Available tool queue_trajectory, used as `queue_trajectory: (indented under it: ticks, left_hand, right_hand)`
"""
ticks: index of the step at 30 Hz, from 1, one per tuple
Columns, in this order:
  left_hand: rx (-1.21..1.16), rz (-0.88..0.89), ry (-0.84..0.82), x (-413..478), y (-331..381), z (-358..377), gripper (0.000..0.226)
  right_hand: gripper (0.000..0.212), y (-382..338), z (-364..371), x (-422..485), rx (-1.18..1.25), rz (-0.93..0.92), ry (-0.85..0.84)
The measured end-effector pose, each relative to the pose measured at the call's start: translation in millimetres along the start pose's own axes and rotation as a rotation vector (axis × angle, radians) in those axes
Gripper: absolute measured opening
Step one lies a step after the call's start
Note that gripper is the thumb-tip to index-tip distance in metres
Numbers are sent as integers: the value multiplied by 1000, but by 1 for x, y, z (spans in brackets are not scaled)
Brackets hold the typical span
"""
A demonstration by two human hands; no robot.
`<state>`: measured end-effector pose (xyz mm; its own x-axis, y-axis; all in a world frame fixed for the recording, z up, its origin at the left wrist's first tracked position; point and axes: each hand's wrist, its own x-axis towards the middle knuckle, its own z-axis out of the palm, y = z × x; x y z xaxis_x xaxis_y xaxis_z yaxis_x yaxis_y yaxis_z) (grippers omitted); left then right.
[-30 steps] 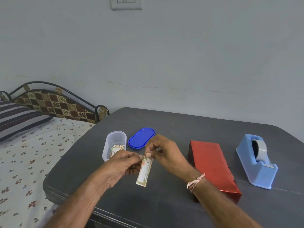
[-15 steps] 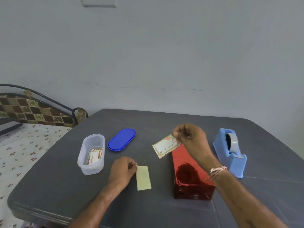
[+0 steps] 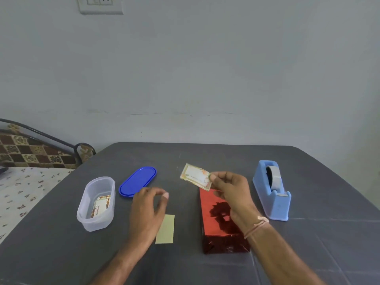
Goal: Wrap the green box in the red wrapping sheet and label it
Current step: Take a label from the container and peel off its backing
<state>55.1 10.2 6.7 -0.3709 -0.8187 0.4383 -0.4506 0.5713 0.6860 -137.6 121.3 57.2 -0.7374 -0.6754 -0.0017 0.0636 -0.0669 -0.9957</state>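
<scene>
The box wrapped in shiny red paper [image 3: 221, 225] lies lengthwise on the grey table [image 3: 61, 249], right of centre. My right hand [image 3: 230, 190] hovers over its far end and pinches a floral label sticker [image 3: 196, 176] by one corner. My left hand [image 3: 148, 206] hangs above the table with loosely curled fingers and holds nothing. Beside it lies the pale yellow backing strip [image 3: 165, 229], flat on the table and partly under the hand.
A clear plastic tub [image 3: 96, 203] with more labels inside stands at the left, its blue lid [image 3: 137, 181] beside it. A light blue tape dispenser [image 3: 271, 189] stands right of the box. A bed [image 3: 24, 182] adjoins the table's left side.
My left hand has let go of the yellow backing strip and lifted off it. My right hand still holds the label over the box's far end.
</scene>
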Motion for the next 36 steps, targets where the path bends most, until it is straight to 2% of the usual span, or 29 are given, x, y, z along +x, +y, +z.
queue_trajectory:
  ticks: [2, 4, 7, 11, 15, 18, 19, 21, 23, 25, 28, 29, 33, 36]
  left_hand:
    - [-339, -138, -96, -5, 39, 2, 14]
    - [-581, -257, -215, -8, 70, 9, 16]
    - [-763, -265, -218, -10, 93, 17, 11]
    - [-840, -296, -158, -7, 99, 25, 8]
    - [-858, -369, -105, -4, 96, 31, 6]
    - [-832, -343, -87, 1, 94, 28, 6]
    - [-776, -303, -87, 5, 92, 27, 8]
    - [-554, -151, -112, 16, 85, 24, 12]
    - [-329, -11, -177, 28, 81, 23, 16]
    - [-214, 87, -254, 38, 82, 22, 19]
    - [-144, 175, -344, 51, 86, 25, 16]
    - [-127, 179, -363, 54, 87, 27, 15]
    - [-122, 101, -402, 61, 84, 42, 18]
    - [-211, -36, -391, 64, 80, 60, 12]
  right_hand:
    - [7, 4, 6, -6, 174, 94, 18]
    - [10, 7, 11, -11, 271, 142, 35]
    - [12, 7, 14, -17, 339, 169, 54]
    - [10, 5, 13, -23, 413, 208, 73]
    - [8, 4, 9, -27, 446, 275, 17]
    - [18, 4, 1, -30, 369, 239, -1]
    - [20, 4, -5, -28, 299, 150, 57]
    - [27, 1, -19, -22, -14, -135, 176]
    - [34, -6, -31, -12, -288, -301, 167]
    - [32, -14, -38, -1, -382, -287, 110]
    - [14, -19, -45, 11, -430, -253, 91]
    - [13, -16, -48, 14, -435, -233, 98]
    - [18, -2, -57, 22, -459, -135, 133]
    - [21, 5, -56, 29, -537, -82, 169]
